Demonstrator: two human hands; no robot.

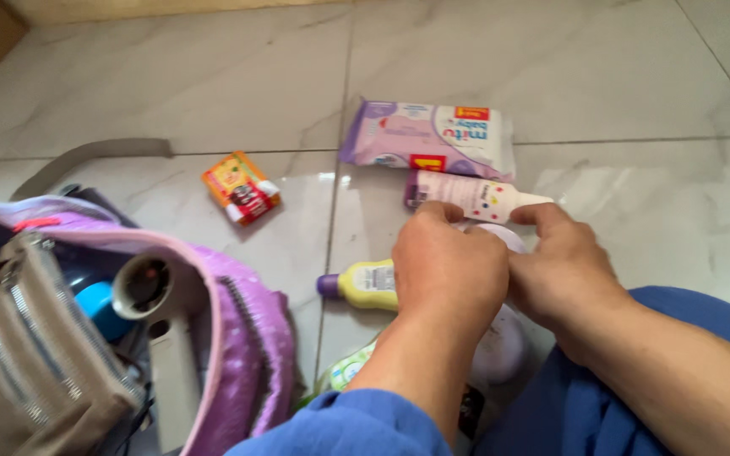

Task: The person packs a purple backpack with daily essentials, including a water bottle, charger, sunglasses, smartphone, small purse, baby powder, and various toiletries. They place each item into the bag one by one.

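Observation:
My left hand (449, 266) and my right hand (563, 266) meet over a white round container (500, 342), mostly hidden under them; both close on something I cannot make out. A white tube with a purple cap (471, 195) lies just beyond my fingertips. A yellow bottle with a purple cap (356, 285) lies on its side left of my left hand. A purple and white wipes pack (428, 137) lies farther off.
An open purple bag (238, 338) stands at the left, with a beige zip pouch (35, 363), a blue item (99, 308) and a white device (149, 287) inside. A small orange packet (240, 187) lies on the marble floor (635, 101). A green-patterned item (348, 367) lies by my left forearm.

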